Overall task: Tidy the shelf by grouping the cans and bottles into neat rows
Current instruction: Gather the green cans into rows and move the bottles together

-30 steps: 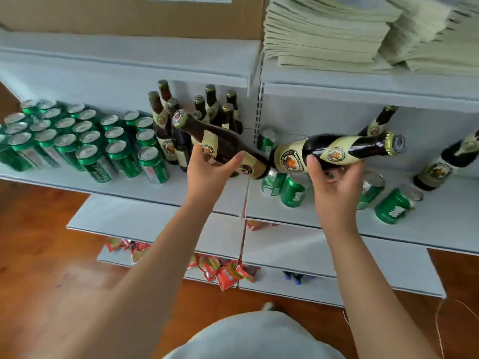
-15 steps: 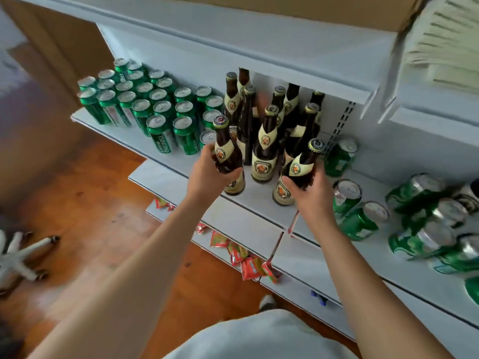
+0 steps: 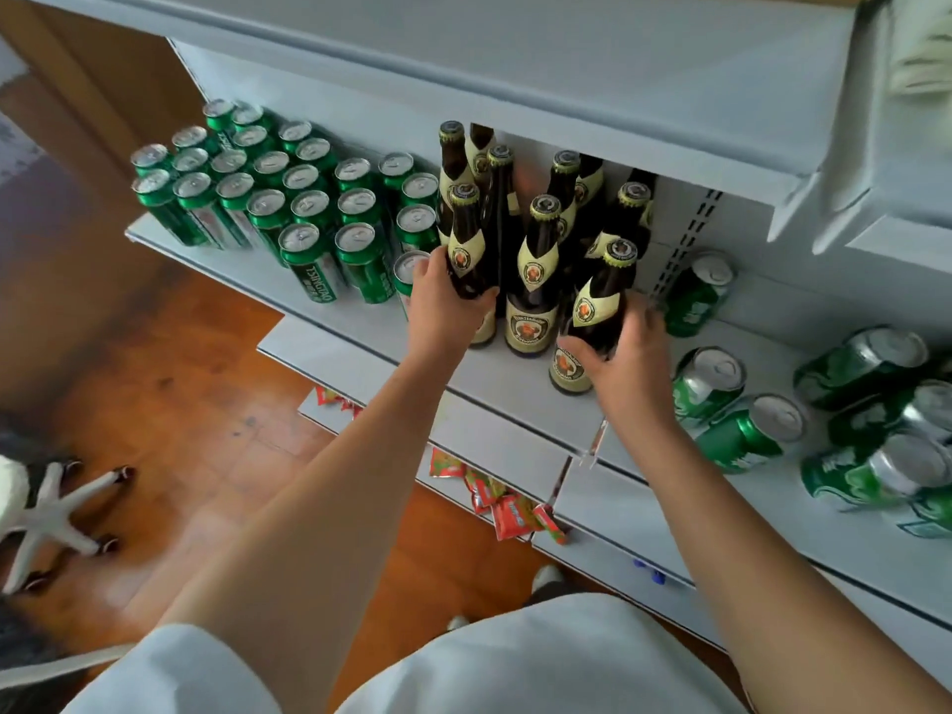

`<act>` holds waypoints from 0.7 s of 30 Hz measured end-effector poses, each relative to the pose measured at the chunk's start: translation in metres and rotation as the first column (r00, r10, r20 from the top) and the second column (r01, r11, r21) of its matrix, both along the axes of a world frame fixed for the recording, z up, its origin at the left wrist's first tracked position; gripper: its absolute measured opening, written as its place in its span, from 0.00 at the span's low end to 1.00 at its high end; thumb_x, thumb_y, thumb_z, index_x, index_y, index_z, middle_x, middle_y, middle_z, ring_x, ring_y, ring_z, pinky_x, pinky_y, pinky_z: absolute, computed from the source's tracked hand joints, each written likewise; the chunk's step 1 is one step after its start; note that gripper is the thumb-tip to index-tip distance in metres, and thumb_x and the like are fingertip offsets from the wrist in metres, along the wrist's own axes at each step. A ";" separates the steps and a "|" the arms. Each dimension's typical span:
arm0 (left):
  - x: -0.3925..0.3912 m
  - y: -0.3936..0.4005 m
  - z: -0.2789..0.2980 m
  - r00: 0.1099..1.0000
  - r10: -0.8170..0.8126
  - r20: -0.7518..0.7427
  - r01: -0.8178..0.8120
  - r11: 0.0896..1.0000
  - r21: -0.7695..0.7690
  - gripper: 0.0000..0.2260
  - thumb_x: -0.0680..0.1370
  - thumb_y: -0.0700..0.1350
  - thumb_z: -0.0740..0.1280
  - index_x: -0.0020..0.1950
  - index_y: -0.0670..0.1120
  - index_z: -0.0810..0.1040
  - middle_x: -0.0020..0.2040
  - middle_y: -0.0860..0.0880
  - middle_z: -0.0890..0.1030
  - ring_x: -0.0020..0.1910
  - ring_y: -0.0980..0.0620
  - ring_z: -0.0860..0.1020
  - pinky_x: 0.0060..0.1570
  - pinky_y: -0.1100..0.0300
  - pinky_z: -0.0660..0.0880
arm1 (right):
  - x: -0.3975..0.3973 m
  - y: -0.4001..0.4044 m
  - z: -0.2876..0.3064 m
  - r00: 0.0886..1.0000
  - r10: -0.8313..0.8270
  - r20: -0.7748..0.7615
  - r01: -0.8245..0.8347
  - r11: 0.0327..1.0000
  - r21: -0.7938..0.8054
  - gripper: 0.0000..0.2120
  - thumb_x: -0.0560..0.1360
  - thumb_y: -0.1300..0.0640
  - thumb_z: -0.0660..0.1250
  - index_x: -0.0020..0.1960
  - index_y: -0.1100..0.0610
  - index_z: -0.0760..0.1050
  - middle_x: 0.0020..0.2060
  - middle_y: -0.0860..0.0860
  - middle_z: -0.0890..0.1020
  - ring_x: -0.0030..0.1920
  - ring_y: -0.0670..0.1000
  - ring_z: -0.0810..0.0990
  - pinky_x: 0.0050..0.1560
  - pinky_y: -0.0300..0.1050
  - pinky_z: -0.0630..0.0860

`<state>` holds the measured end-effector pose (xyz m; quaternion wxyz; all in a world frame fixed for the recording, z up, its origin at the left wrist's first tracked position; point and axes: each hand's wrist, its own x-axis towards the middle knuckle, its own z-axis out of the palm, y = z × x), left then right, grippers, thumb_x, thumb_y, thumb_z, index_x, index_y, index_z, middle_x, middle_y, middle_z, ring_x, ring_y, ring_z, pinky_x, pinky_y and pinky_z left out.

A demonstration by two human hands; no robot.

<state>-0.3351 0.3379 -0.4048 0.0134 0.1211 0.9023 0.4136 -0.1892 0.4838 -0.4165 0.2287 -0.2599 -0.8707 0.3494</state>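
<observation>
Gripping one brown bottle (image 3: 466,244) in my left hand (image 3: 445,306) and another bottle (image 3: 592,322) in my right hand (image 3: 626,358), I hold both upright on the white shelf (image 3: 520,373), among the standing bottles, with upright green cans (image 3: 309,208) to their left and toppled cans (image 3: 747,435) to their right.

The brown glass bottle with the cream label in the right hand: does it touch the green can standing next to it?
Apart. In the head view, the right hand grips the brown bottle, and white shelf wall shows between it and the upright green can.
</observation>
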 end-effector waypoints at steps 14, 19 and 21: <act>0.074 0.000 0.037 0.963 0.106 -0.248 -0.035 0.961 0.274 0.20 0.74 0.45 0.69 0.64 0.44 0.71 0.61 0.46 0.71 0.59 0.48 0.72 0.59 0.58 0.71 | 0.030 0.011 0.036 0.993 -0.118 0.014 0.119 0.991 -0.061 0.37 0.72 0.43 0.72 0.72 0.61 0.65 0.66 0.59 0.71 0.66 0.56 0.71 0.64 0.43 0.68; 0.188 0.064 0.046 0.886 -0.357 -0.297 0.443 0.839 0.314 0.18 0.75 0.42 0.70 0.64 0.44 0.72 0.59 0.48 0.72 0.58 0.53 0.73 0.56 0.62 0.73 | 0.103 0.058 0.076 0.855 -0.461 -0.237 0.457 0.886 -0.073 0.32 0.75 0.40 0.67 0.70 0.60 0.68 0.62 0.56 0.76 0.58 0.53 0.78 0.58 0.53 0.77; 0.228 0.094 0.042 0.822 -0.524 -0.223 0.570 0.762 0.307 0.18 0.75 0.44 0.70 0.65 0.45 0.72 0.58 0.49 0.73 0.56 0.54 0.74 0.55 0.59 0.74 | 0.144 0.076 0.085 0.787 -0.560 -0.261 0.560 0.824 -0.079 0.33 0.73 0.38 0.65 0.69 0.59 0.69 0.61 0.54 0.77 0.58 0.53 0.78 0.57 0.54 0.77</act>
